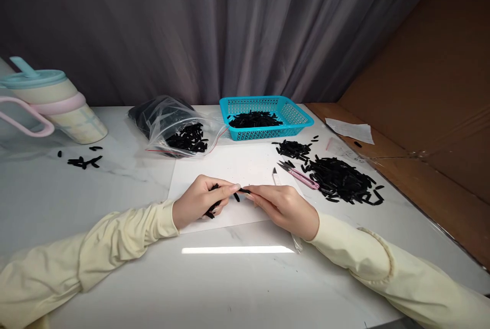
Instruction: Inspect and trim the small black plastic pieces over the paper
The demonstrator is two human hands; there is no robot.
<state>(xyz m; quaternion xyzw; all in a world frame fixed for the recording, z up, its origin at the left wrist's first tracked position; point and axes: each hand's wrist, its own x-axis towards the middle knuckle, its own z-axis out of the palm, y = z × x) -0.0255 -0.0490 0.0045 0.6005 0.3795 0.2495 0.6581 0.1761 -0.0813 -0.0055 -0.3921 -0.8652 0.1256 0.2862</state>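
- The left hand is curled around a small bunch of black pieces, whose ends stick out below the fingers toward 6 o'clock.
- The right hand pinches the tip of a single black piece between thumb and forefinger; the two hands meet fingertip to fingertip over the white sheet at the middle of the tabletop.
- Judging from this, the step in hand is the handling of one piece at a time, drawn out of or added to the bunch in the left hand; which of the two I cannot tell.
- The next move calls for a fine pinch and a steady left grip, so that the rest of the bunch does not slip loose.
- At 2 o'clock from the hands lies a large pile of black pieces, and pink snips rest just beside it, touching its near edge.
- At 12 o'clock a blue basket holds more of the same pieces.
- At 11 o'clock a clear plastic bag lies open with pieces spilling at its mouth.
- At 10 o'clock a pastel cup with a straw lid stands, with a few stray pieces near it.
- A paper slip at 1 o'clock bears no writing I can read; no brand or label is legible anywhere.
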